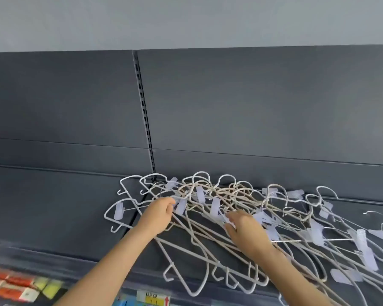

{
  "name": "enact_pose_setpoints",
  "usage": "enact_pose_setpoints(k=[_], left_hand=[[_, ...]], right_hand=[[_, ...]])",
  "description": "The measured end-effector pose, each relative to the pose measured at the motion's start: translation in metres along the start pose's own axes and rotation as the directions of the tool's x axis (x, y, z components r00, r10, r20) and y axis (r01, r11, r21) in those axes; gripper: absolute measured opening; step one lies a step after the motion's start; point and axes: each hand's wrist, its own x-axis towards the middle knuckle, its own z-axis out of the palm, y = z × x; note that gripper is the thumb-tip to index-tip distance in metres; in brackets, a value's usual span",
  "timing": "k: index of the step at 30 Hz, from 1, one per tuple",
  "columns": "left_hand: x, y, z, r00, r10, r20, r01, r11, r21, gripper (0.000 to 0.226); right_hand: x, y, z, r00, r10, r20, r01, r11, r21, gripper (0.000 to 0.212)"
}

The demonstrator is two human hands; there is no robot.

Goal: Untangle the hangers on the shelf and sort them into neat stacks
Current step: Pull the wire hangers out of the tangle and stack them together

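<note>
A tangled heap of white and cream wire hangers (219,199), many with pale plastic clips, lies on the dark grey shelf (53,217) from the middle to the right edge. My left hand (158,215) is curled at the heap's left side, fingers closed around hanger wires near a clip. On the middle of the heap rests my right hand (244,230), its fingers pinching a hanger with a clip. A separate white hanger (117,214) with a clip lies to the left of my left hand. Some hangers overhang the shelf's front edge (208,281).
The shelf's dark back panel (252,107) has a slotted upright (145,111) behind the heap. Below the front edge is a yellow price label (152,298). Red and yellow packaged goods (16,286) sit on the lower level at bottom left.
</note>
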Motion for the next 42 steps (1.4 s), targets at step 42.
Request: enact_pose_setpoints(k=[42], left_hand=[[0.051,0.01,-0.008,0.95,0.059,-0.307,-0.004,0.984,0.178,0.037]], right_hand=[[0.052,-0.063,0.028,0.999,-0.008,-0.053,0.026,0.943,0.332,0.02]])
